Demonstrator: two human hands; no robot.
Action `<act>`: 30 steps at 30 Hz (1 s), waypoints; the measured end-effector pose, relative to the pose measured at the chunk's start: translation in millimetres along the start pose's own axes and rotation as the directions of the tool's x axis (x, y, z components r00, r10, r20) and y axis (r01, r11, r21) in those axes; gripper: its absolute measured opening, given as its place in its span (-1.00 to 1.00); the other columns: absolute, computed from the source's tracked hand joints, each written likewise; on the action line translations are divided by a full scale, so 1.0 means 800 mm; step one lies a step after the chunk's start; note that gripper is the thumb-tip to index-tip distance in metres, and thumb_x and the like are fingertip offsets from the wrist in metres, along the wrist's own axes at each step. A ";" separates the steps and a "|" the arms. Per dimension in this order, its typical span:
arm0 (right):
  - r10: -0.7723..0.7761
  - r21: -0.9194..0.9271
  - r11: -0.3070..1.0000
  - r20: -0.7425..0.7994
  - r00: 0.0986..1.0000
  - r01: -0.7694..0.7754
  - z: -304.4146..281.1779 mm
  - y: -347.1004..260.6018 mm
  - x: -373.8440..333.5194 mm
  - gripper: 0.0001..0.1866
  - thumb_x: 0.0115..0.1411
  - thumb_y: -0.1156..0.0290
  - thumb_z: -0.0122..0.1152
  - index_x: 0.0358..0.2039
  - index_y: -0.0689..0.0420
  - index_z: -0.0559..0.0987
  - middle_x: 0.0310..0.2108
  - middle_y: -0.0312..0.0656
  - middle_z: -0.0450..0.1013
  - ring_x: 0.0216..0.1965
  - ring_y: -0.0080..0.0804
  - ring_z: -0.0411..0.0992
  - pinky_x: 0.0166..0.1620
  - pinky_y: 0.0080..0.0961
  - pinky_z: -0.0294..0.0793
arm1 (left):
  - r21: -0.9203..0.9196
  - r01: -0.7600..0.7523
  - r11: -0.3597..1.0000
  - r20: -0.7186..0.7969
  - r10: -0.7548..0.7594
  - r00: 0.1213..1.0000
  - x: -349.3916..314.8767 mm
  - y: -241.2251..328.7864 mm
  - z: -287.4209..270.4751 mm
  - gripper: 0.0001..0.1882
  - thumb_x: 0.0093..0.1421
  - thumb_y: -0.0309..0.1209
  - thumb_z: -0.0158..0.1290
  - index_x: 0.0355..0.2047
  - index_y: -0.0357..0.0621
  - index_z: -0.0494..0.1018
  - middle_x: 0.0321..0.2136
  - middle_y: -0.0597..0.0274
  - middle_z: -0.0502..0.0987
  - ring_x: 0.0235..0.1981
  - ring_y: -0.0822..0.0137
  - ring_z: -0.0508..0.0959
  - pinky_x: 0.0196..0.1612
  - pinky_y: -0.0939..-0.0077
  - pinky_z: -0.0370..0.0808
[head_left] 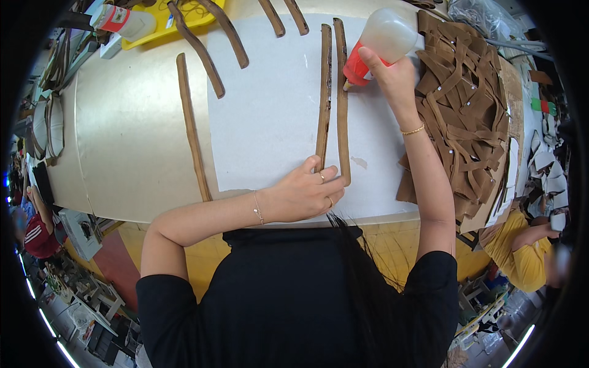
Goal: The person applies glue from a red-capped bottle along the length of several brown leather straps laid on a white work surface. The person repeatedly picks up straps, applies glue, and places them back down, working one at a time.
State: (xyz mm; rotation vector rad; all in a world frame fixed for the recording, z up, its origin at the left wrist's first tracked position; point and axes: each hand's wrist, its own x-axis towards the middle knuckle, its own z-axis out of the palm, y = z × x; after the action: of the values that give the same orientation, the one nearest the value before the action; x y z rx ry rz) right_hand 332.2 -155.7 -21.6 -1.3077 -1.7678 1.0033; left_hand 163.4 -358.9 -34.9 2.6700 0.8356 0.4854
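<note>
My right hand is closed round a translucent squeeze bottle with a red label. The bottle is tipped over, its pointed nozzle down at the upper part of a brown leather-like strip. A second brown strip lies just left of it, with a dark, shiny line along its edge. At the near ends of these two strips my left hand bends its fingers down onto them, partly hiding the ends. Both strips lie on a white sheet.
A heap of brown cut pieces covers the table's right side. Another strip lies left, with several more at the far edge. A yellow tray and another bottle are far left. People are visible at both sides.
</note>
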 end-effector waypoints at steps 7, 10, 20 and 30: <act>0.033 -0.054 0.998 0.065 0.997 -0.029 0.000 -0.007 -0.014 -0.46 0.05 -0.10 0.36 -0.28 0.18 0.65 -0.38 -0.21 0.61 -0.32 -0.47 0.56 -0.24 -0.56 0.51 | 0.026 -0.004 1.000 0.031 0.004 1.000 -0.004 0.002 -0.001 -0.65 0.07 -0.29 0.14 -0.11 -0.04 0.55 -0.01 0.34 0.42 -0.01 0.30 0.32 -0.05 0.23 0.25; 0.010 -0.044 0.999 0.062 0.998 -0.007 0.001 -0.007 -0.021 -0.47 0.04 -0.09 0.37 -0.28 0.19 0.65 -0.40 -0.21 0.61 -0.34 -0.47 0.56 -0.26 -0.56 0.51 | 0.036 -0.009 0.999 0.036 0.008 0.999 -0.005 0.003 -0.004 -0.67 0.09 -0.30 0.12 -0.11 -0.03 0.55 -0.01 0.34 0.42 -0.01 0.30 0.32 -0.05 0.22 0.25; 0.013 -0.029 1.000 0.101 0.995 -0.011 0.002 -0.009 -0.048 -0.50 0.05 -0.03 0.39 -0.28 0.21 0.64 -0.42 -0.19 0.61 -0.38 -0.47 0.56 -0.29 -0.55 0.53 | 0.046 0.001 0.999 0.051 -0.004 0.999 -0.013 0.010 -0.005 -0.69 0.12 -0.33 0.06 -0.10 -0.02 0.55 0.00 0.31 0.43 0.01 0.29 0.35 -0.06 0.18 0.26; 0.041 -0.046 0.998 0.140 0.989 -0.035 -0.003 -0.024 -0.088 -0.52 0.03 0.02 0.40 -0.28 0.21 0.64 -0.41 -0.17 0.61 -0.37 -0.45 0.58 -0.27 -0.54 0.55 | 0.066 0.015 0.998 -0.050 -0.011 0.999 -0.014 0.016 -0.008 -0.85 0.13 -0.38 0.03 -0.31 -0.06 0.54 -0.13 0.33 0.45 -0.07 0.33 0.39 -0.01 0.19 0.24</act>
State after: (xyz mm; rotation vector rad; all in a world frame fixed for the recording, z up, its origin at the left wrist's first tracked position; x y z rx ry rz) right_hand 342.9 -226.8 -9.6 -1.3297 -1.8857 1.1080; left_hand 158.3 -374.7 -26.9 2.7207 0.8976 0.5318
